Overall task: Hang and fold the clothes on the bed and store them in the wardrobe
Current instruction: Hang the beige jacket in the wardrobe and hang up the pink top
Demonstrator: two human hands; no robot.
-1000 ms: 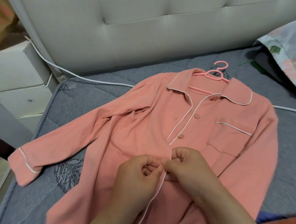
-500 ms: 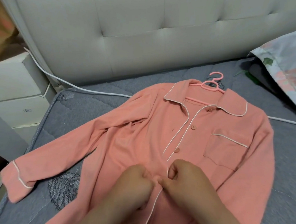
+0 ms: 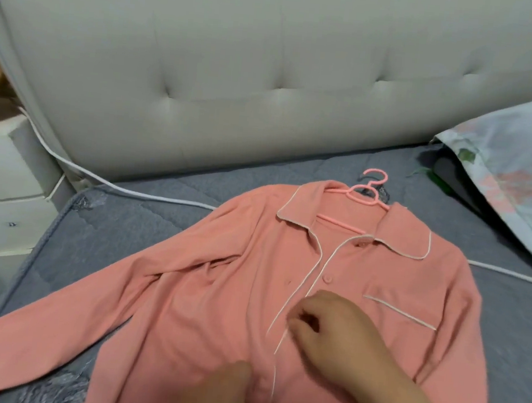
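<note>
Left hand [image 3: 230, 389] is laid lowest on the pink pajama shirt [image 3: 216, 294], by its placket; blurred, so its hold cannot be told. Just beyond, the piped edge is apparently pinched by curled fingers [image 3: 302, 331] of the right hand [image 3: 336, 334]. The shirt is spread flat on the grey bed [image 3: 125, 236], a pink hanger [image 3: 369, 195] set in its collar, near the padded headboard [image 3: 269, 88].

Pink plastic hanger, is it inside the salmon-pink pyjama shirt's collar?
Yes, the pink plastic hanger sits inside the collar of the salmon-pink pyjama shirt.
</note>
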